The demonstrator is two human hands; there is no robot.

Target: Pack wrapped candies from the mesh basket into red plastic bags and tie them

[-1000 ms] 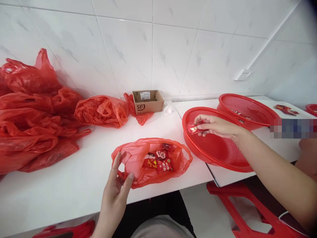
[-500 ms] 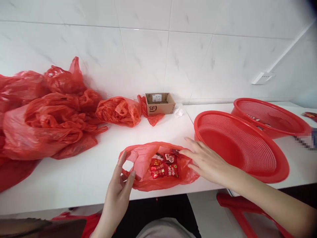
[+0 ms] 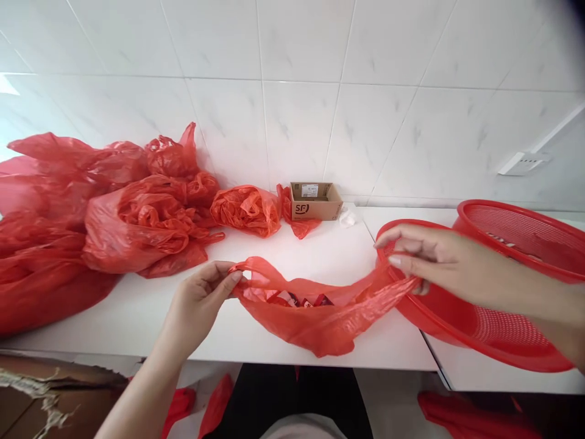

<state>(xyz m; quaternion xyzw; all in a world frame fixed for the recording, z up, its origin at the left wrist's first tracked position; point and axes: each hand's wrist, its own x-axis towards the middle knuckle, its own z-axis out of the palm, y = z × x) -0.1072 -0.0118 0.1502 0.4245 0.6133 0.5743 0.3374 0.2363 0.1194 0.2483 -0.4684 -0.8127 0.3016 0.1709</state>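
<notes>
A small red plastic bag (image 3: 315, 317) hangs stretched between my two hands just above the white table (image 3: 137, 317). Red candy packets (image 3: 301, 300) show inside its mouth. My left hand (image 3: 198, 299) pinches the bag's left handle. My right hand (image 3: 425, 259) pinches the right handle, over the rim of the nearer red mesh basket (image 3: 484, 329). Both hands are closed on the thin plastic.
A heap of filled red plastic bags (image 3: 105, 213) covers the table's left, against the tiled wall. A small open cardboard box (image 3: 315, 201) stands at the back. A second red basket (image 3: 525, 235) sits behind the first. Torn cardboard (image 3: 41, 390) lies below left.
The right hand left the basket with a packet, reached over the bag, then took its right handle. The left hand gripped the left handle. Both pulled apart and lifted the bag.
</notes>
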